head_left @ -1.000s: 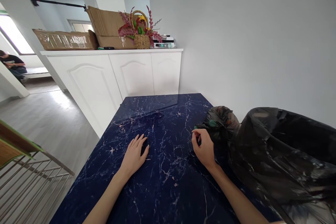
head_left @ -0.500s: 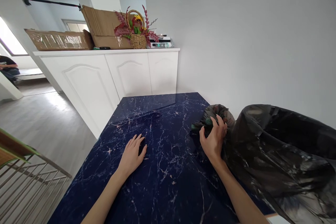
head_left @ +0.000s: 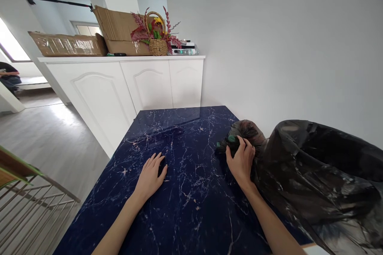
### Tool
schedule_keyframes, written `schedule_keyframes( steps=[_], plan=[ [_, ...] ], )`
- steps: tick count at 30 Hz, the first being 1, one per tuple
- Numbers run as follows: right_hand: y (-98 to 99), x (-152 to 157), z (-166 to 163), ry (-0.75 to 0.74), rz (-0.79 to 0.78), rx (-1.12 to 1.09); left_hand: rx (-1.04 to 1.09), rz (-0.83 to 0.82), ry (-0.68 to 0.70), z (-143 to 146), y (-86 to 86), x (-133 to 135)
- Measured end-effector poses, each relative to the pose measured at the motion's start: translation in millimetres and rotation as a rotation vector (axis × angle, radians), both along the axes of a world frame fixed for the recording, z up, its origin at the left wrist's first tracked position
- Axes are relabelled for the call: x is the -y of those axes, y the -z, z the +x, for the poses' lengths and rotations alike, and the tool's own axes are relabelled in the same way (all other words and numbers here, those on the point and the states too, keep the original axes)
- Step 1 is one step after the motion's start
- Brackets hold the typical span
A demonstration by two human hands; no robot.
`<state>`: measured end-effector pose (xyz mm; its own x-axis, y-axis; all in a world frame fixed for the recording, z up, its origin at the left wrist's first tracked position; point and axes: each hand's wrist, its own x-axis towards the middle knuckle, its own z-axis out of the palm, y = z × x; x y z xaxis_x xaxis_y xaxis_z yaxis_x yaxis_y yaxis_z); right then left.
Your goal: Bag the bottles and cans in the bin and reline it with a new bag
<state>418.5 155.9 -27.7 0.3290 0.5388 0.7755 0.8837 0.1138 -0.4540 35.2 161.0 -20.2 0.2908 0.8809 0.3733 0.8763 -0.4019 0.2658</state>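
Note:
My left hand [head_left: 151, 177] lies flat on the dark blue marble-patterned tabletop [head_left: 191, 191], its fingers stretched out and nothing under them that I can see. On the right, my right hand [head_left: 241, 161] has its fingers curled onto a bunched black plastic bag [head_left: 247, 128] resting on the table. Green shapes show through the thin film of this bundle, but I cannot make out what they are. Right beside it, a large black bin bag [head_left: 296, 179] gapes open, with its dark mouth facing up and right.
A white cabinet [head_left: 98, 99] stands beyond the table, carrying cardboard boxes [head_left: 72, 46], a wicker flower basket [head_left: 158, 47] and a clear bottle [head_left: 188, 52]. A grey wall [head_left: 275, 48] borders the right side. A metal rack [head_left: 50, 199] stands at lower left; a person [head_left: 8, 75] sits far left.
My right hand has shifted slightly left and down over the bunched bag, its fingers more curled, and the bag's folds have moved with it. My left hand stays in place.

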Motion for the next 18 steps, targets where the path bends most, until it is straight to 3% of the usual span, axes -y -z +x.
schedule_keyframes(
  steps=[10, 13, 16, 18],
  plan=[
    [-5.6, 9.1, -41.4, -0.415, -0.109, 0.027, 0.008, 0.031, 0.008, 2.6, -0.4, 1.2],
    [-12.2, 19.4, -63.3, -0.599, -0.136, 0.057, 0.032, 0.087, 0.015, 11.3, -11.7, 6.4],
    [-21.2, 31.3, -81.0, -0.811, -0.167, 0.108, 0.103, 0.264, 0.02, 27.2, -30.5, 17.5],
    [-25.9, 36.3, -86.9, -0.862, -0.149, 0.142, 0.12, 0.354, 0.06, 39.0, -41.4, 26.3]
  ],
)
